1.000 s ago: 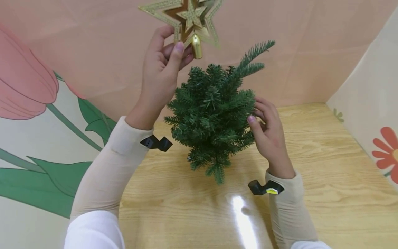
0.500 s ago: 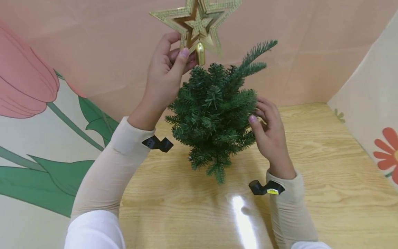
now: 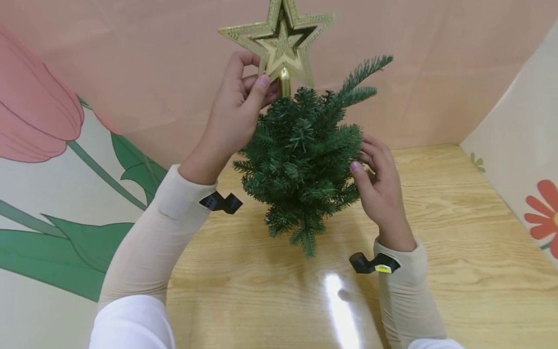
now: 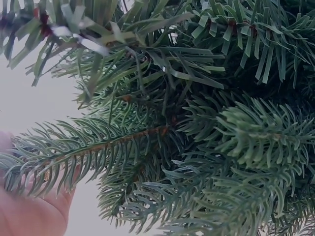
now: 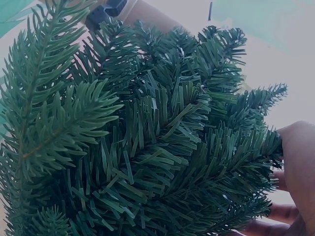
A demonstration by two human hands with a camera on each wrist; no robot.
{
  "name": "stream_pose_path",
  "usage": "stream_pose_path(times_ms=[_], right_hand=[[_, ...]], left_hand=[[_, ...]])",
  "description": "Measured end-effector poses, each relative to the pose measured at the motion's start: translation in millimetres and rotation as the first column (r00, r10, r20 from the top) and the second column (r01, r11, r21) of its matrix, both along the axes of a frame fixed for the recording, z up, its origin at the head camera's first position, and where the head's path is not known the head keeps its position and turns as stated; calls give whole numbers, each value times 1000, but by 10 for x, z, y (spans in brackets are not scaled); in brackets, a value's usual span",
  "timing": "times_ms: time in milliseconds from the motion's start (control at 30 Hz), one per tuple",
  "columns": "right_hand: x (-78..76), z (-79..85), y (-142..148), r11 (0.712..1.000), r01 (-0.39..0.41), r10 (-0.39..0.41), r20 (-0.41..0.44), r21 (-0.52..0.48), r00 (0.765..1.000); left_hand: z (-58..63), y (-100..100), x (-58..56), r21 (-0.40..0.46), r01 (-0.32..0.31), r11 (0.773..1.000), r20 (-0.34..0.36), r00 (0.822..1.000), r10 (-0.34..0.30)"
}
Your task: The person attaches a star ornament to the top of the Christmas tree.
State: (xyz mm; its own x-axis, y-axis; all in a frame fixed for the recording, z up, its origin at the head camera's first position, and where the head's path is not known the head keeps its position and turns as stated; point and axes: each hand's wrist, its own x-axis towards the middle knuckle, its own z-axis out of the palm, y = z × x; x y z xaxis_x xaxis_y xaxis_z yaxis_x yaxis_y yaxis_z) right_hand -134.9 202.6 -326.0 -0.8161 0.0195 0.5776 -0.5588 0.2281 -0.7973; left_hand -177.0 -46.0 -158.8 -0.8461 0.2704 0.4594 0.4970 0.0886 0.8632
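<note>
My left hand [image 3: 237, 104] pinches a gold star tree topper [image 3: 283, 46] low down, near its shiny tubular socket [image 3: 284, 81]. The star stands upright, its top point cut off by the head view's upper edge. Right below, a small artificial Christmas tree [image 3: 301, 160] stands on the table; the socket's lower end is at its top needles. My right hand [image 3: 379, 189] holds the tree's right side, thumb in front and fingers partly hidden behind the branches. Branches [image 5: 162, 147] fill the right wrist view, a branch tip lying between that hand's thumb and fingers.
The wooden table [image 3: 471, 232] carries a bright light reflection in front of the tree. A pink backdrop [image 3: 418, 72] rises behind, with flower-printed panels at both sides. One longer branch [image 3: 366, 77] sticks out at the tree's upper right.
My left hand has brought the star topper down and to the right, from above the tree to its top needles, and the star has turned more face-on. My right hand stays at the tree's side.
</note>
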Motion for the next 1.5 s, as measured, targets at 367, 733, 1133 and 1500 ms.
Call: stream_pose_path(times_ms=[367,733,1133,1500], right_hand=[[11,17,-17,1000,5,-5,7,-4,1000],[9,17,-22,1000,1,-1,13,-8,1000],[12,22,-23,1000,-9,9,20,-8,1000],[10,23,-24,1000,-7,7,19,-1,1000]], left_hand=[[97,23,148,-15,12,1000,69,998,-11],[47,-23,43,-33,12,999,108,994,-9],[36,-33,29,-84,4,996,128,992,6],[34,-25,-4,-102,28,994,119,993,-16]])
